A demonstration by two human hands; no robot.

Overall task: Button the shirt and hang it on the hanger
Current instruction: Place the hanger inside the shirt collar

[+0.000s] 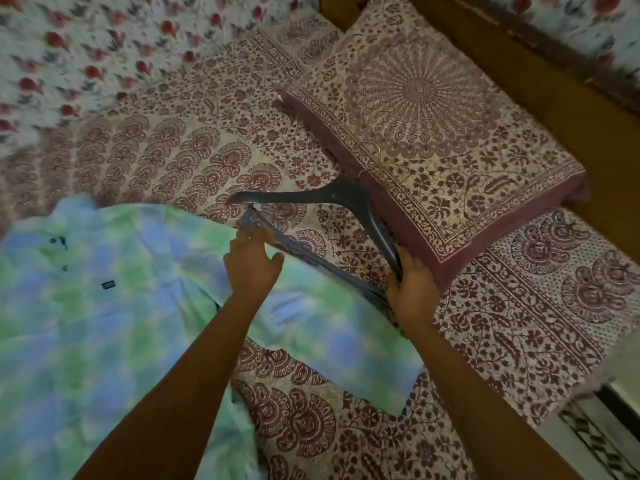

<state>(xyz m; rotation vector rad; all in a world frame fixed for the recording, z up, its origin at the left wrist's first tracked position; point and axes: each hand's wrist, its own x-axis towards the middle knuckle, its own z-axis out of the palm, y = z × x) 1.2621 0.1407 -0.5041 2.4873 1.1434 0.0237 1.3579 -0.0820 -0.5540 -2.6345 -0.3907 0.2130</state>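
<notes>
A green and blue tie-dye shirt lies spread on the bed at the left, one sleeve stretching right towards the bed's edge. A dark grey plastic hanger lies beside it, its metal hook resting on a pillow. My right hand grips the hanger's right arm near its end. My left hand holds the shirt's edge at the hanger's lower bar; its fingertips are hidden by the cloth and blur.
A maroon-patterned pillow lies on the bed just behind the hanger. The bedsheet bears the same print. A wooden headboard runs along the right. Floral fabric covers the far left.
</notes>
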